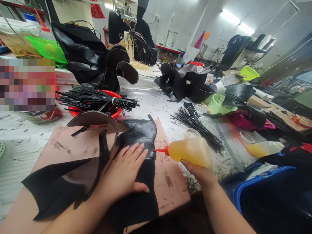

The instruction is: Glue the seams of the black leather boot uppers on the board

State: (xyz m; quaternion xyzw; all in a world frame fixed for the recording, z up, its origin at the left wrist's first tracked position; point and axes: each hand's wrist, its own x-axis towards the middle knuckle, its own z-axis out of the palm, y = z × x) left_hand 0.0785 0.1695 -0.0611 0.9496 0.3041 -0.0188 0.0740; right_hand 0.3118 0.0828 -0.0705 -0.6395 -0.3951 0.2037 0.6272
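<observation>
A black leather piece [138, 130] with a stitched right edge lies on a pinkish board [168, 188]. My left hand [129, 165] rests flat on it, fingers spread. In my right hand [200, 172] is a squeeze bottle of yellow liquid [190, 151], held on its side. Its red nozzle [161, 150] points left, with the tip at the stitched edge. A curled black flap with a brown-grey lining [94, 118] stands up left of my left hand, and another black part [60, 182] spreads over the board's left side.
Bundled black strips [97, 99] lie over a red bowl [119, 112]. More strips [198, 128] and a tape roll [192, 133] are beyond the bottle. A blue bin [237, 191] stands right. Behind a sewing machine [129, 42] sits a person [114, 29].
</observation>
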